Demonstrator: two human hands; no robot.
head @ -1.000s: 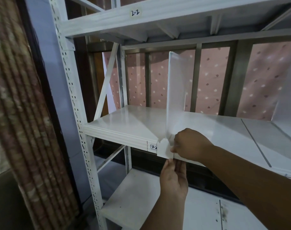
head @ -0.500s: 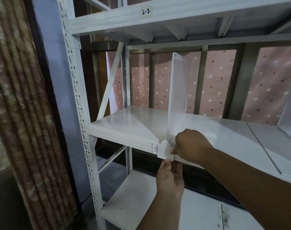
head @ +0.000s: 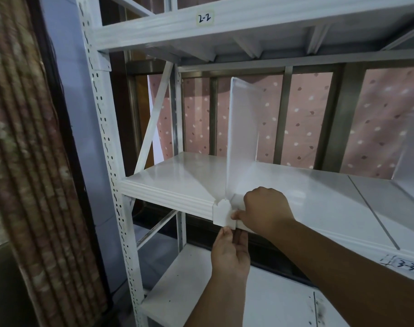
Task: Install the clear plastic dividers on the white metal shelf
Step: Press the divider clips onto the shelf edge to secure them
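A clear plastic divider (head: 242, 128) stands upright on the middle board of the white metal shelf (head: 177, 182), running from front to back. Its white clip (head: 222, 214) hooks over the board's front lip. My right hand (head: 263, 210) rests on the board at the divider's base, its fingertips pinching the clip's right side. My left hand (head: 230, 252) reaches up from below, with its fingertips on the clip's lower edge. A second clear divider (head: 411, 159) stands at the far right, partly cut off by the frame's edge.
The perforated white upright (head: 106, 142) frames the shelf's left side. Above is a board labelled 2-2 (head: 204, 18); below is a lower board (head: 260, 300). A label 3-3 (head: 406, 265) sits on the front lip. A patterned curtain (head: 24, 161) hangs at left.
The view has shifted slightly, so the shelf sits a little further right in frame. Both hands stay at the clip, and the divider stands in the same spot.
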